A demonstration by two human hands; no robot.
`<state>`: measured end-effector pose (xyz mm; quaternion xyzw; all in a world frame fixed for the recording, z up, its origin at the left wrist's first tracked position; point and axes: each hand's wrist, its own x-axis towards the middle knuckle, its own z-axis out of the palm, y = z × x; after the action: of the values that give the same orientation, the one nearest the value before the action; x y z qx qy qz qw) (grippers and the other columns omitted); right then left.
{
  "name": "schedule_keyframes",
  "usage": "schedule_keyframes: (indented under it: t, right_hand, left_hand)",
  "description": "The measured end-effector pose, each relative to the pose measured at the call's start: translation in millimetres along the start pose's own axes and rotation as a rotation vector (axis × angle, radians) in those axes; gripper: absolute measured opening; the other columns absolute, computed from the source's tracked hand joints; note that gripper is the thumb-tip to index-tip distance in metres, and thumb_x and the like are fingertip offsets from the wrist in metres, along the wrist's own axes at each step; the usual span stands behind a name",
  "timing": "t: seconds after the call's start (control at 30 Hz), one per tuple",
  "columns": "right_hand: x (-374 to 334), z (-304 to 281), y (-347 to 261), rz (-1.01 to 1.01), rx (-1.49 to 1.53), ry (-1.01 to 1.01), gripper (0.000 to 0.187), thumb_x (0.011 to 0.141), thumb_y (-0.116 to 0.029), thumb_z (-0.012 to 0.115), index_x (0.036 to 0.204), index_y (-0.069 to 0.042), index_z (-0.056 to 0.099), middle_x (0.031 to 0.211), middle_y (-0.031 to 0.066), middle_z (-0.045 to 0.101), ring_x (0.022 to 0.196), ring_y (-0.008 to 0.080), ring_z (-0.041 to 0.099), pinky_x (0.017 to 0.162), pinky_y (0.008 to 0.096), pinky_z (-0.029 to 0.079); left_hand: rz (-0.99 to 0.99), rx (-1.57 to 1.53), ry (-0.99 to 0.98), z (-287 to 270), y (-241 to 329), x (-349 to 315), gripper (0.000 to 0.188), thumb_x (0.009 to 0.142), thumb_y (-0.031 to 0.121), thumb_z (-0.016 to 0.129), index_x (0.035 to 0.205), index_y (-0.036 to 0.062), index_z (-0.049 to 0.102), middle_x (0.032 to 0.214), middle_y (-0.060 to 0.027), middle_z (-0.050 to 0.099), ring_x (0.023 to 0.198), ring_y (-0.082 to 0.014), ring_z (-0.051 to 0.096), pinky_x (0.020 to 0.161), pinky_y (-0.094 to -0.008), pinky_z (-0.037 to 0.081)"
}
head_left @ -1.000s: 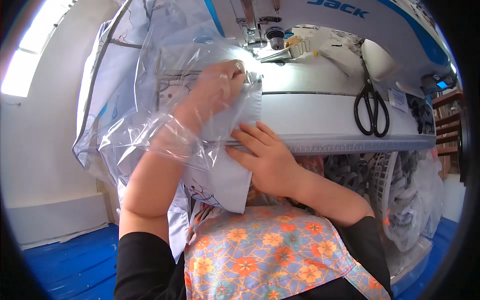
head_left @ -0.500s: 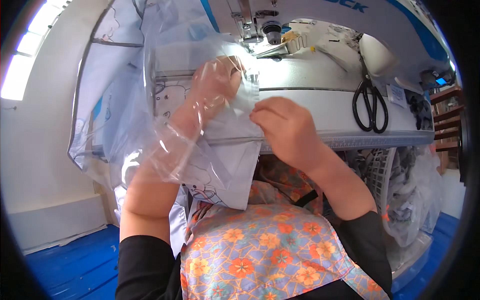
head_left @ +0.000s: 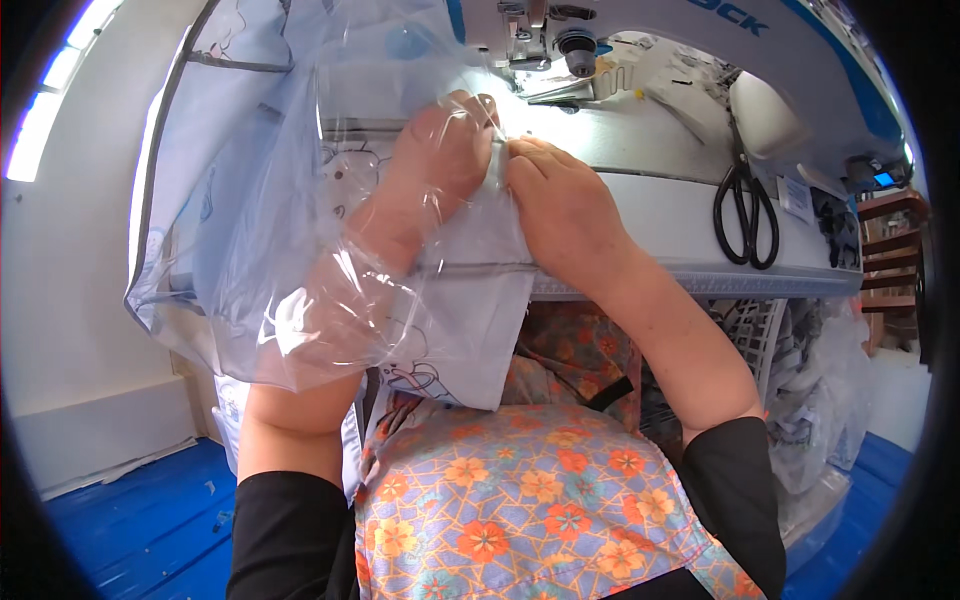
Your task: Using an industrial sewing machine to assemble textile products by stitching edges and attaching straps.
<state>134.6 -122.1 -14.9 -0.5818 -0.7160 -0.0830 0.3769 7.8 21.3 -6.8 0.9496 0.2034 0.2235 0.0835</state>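
A crumpled clear plastic sheet [head_left: 265, 240] drapes over my left forearm and hand. Beneath it lies white fabric [head_left: 485, 310] with a printed cartoon pattern, hanging over the table's front edge. My left hand [head_left: 445, 150], seen through the plastic, has its fingers bent together at the edge of the work, close to the sewing machine's needle area. Close beside it, my right hand [head_left: 568, 205] pinches the right edge of the plastic and fabric. The exact layers between the fingertips are hidden. The sewing machine [head_left: 690, 25] stands just beyond both hands, its lamp shining on the bed.
Black-handled scissors [head_left: 745, 222] lie on the right of the table, with tweezers [head_left: 675, 112] farther back. A ruler strip [head_left: 690, 277] runs along the front edge. Below at right are a white basket [head_left: 752, 330] and a clear bag of scraps [head_left: 825, 385].
My right hand has moved up and left, closing onto the edge beside my left hand. The plastic has spread lower over my left forearm. The view has shifted slightly.
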Motion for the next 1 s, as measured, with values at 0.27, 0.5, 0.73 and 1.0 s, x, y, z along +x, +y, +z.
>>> schedule_keyframes:
  t: [0.27, 0.5, 0.73, 1.0]
  right_hand:
    - [1, 0, -2, 0.032, -0.015, -0.098, 0.02, 0.084, 0.002, 0.056, 0.103, 0.007, 0.056, 0.114, 0.0263, 0.064, 0.113, 0.041, 0.061, 0.101, 0.0453, 0.049]
    - [-3, 7, 1, -0.108, -0.003, 0.006, 0.02, 0.082, -0.003, 0.056, 0.1, 0.005, 0.057, 0.108, 0.0241, 0.064, 0.104, 0.0381, 0.062, 0.094, 0.0421, 0.051]
    - [-5, -4, -5, 0.071, 0.004, -0.225, 0.038, 0.08, 0.0, 0.06, 0.118, 0.001, 0.06, 0.123, 0.0202, 0.062, 0.117, 0.0378, 0.059, 0.099, 0.0425, 0.049]
    - [-50, -42, -45, -0.033, 0.001, -0.251, 0.052, 0.075, -0.005, 0.065, 0.127, -0.001, 0.061, 0.135, 0.0184, 0.057, 0.122, 0.0365, 0.056, 0.104, 0.0463, 0.045]
  left_hand:
    - [-0.088, 0.198, -0.574, -90, 113, -93, 0.053, 0.084, 0.011, 0.063, 0.132, -0.0079, 0.051, 0.13, -0.0267, 0.056, 0.128, -0.0382, 0.052, 0.108, -0.05, 0.038]
    - [0.258, -0.543, -0.191, -159, 125, -48, 0.019, 0.087, 0.008, 0.065, 0.1, -0.0034, 0.07, 0.1, -0.0178, 0.073, 0.097, -0.0301, 0.071, 0.084, -0.0398, 0.057]
    - [0.149, -0.021, -0.023, -21, 26, -12, 0.029, 0.088, 0.008, 0.059, 0.117, 0.005, 0.065, 0.121, -0.0112, 0.067, 0.109, -0.0303, 0.062, 0.095, -0.0402, 0.051]
    - [0.131, 0.044, -0.015, -17, 28, -18, 0.029, 0.09, 0.013, 0.062, 0.116, 0.0035, 0.069, 0.122, -0.0081, 0.067, 0.109, -0.028, 0.062, 0.096, -0.0392, 0.051]
